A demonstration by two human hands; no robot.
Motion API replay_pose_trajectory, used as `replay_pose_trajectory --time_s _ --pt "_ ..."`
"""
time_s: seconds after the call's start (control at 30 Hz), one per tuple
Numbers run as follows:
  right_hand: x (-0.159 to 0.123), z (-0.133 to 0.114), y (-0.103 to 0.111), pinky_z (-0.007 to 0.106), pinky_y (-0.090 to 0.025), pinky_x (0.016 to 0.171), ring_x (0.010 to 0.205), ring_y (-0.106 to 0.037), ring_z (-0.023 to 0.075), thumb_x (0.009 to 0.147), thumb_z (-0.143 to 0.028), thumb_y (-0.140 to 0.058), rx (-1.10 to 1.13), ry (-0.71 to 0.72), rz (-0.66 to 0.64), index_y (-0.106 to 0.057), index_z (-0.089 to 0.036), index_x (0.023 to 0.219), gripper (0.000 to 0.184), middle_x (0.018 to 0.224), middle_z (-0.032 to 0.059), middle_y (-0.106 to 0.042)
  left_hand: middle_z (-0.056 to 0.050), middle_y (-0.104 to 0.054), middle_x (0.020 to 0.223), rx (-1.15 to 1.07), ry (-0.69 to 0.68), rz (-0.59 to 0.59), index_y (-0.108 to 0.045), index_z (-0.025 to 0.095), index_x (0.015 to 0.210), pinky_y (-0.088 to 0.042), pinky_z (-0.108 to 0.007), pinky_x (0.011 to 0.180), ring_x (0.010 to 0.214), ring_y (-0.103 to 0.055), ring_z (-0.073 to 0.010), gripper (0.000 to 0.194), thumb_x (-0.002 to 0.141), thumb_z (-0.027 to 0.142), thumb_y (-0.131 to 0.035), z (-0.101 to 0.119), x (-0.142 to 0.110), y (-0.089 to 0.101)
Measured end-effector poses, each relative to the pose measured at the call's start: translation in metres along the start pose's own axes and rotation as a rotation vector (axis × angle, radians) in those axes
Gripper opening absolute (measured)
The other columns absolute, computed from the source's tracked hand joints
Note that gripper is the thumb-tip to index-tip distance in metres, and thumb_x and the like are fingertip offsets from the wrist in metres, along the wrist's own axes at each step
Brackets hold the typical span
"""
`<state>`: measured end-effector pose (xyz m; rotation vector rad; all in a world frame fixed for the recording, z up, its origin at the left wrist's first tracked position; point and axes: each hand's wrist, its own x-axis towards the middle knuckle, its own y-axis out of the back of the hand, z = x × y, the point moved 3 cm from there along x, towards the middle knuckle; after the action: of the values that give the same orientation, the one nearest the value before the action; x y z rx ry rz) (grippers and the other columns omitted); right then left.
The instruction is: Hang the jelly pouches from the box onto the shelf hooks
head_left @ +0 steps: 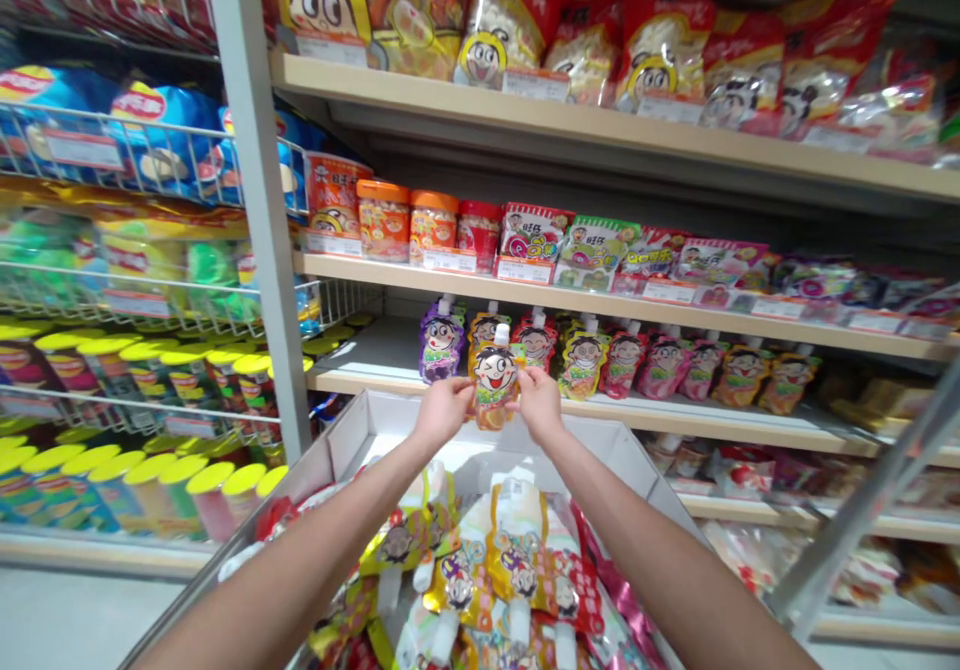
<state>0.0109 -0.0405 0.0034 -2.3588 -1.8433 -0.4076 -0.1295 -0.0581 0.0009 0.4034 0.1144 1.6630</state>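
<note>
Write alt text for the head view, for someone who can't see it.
Left hand and right hand hold up a cartoon-faced pouch with a white cap, over an open box of loose pouches. Behind it, similar upright pouches line a store shelf, with bagged snacks above and yellow-lidded tubs at left.

Beige-edged shelves carry the goods in tiers. The upper board (420, 93) bears a row of red-topped snack bags (517, 0). On the middle board (337, 266) stand a red canister (334, 190), two orange-lidded jars (383, 228), a red-lidded jar (478, 232) and a run of gummy packets (596, 242). The lower board (675, 418) holds upright spouted pouches (583, 362), purple at the left end, orange at the right. In a white carton (600, 438) below, more pouches (517, 550) lie heaped, overlapping.
</note>
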Motion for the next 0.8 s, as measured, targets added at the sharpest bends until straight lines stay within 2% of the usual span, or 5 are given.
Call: replay_pose_trajectory --time_s 0.1,0.2,0.33,0.6,0.8 --pt "0.026 -0.002 -0.012 0.021 -0.044 0.038 0.044 -0.048 0.0097 0.067 -0.030 -0.038 -0.015 -0.017 0.062 -0.049 -0.018 0.067 0.017 0.055 -0.0018 -0.051 -0.006 -0.064 0.070 -0.008 0.039 0.112 -0.061 0.012 0.084 -0.044 -0.019 0.047 0.055 -0.059 -0.0122 0.025 0.070 0.022 -0.042 0.002 0.032 0.000" --pt "0.044 0.002 -0.022 0.020 -0.043 0.036 0.043 -0.048 0.0093 0.068 -0.030 -0.038 -0.056 -0.003 0.119 -0.051 -0.018 0.069 0.019 0.056 -0.0019 -0.052 -0.007 -0.065 0.072 0.086 0.025 0.203 -0.062 0.012 0.084 -0.045 -0.020 0.055 0.060 -0.059 -0.0133 0.024 0.068 0.019 -0.045 -0.003 0.058 -0.002" --pt "0.061 0.014 -0.031 0.019 -0.041 0.035 0.041 -0.047 0.0085 0.068 -0.028 -0.038 -0.108 -0.003 0.162 -0.053 -0.017 0.068 0.018 0.056 -0.0018 -0.051 -0.008 -0.065 0.080 0.130 0.019 0.239 -0.062 0.013 0.088 -0.044 -0.022 0.064 0.072 -0.059 -0.0148 0.026 0.067 0.016 -0.046 -0.016 0.077 -0.008" --pt "0.082 0.031 -0.039 0.021 -0.042 0.046 0.049 -0.050 0.0108 0.072 -0.027 -0.035 -0.283 0.163 0.104 -0.055 -0.016 0.077 0.023 0.054 -0.0006 -0.054 -0.009 -0.062 0.092 0.171 0.021 0.242 -0.059 0.012 0.093 -0.042 -0.023 0.072 0.083 -0.057 -0.0155 0.032 0.065 0.010 -0.045 -0.028 0.092 -0.013" --pt "0.069 0.013 -0.030 0.026 -0.042 0.066 0.072 -0.056 0.0166 0.068 -0.018 -0.041 -0.392 0.263 0.108 -0.054 -0.015 0.094 0.029 0.074 0.0067 -0.062 -0.008 -0.062 0.092 0.203 -0.037 0.198 -0.060 0.013 0.090 -0.040 -0.025 0.075 0.088 -0.055 -0.0189 0.030 0.062 0.014 -0.049 -0.021 0.080 -0.011"
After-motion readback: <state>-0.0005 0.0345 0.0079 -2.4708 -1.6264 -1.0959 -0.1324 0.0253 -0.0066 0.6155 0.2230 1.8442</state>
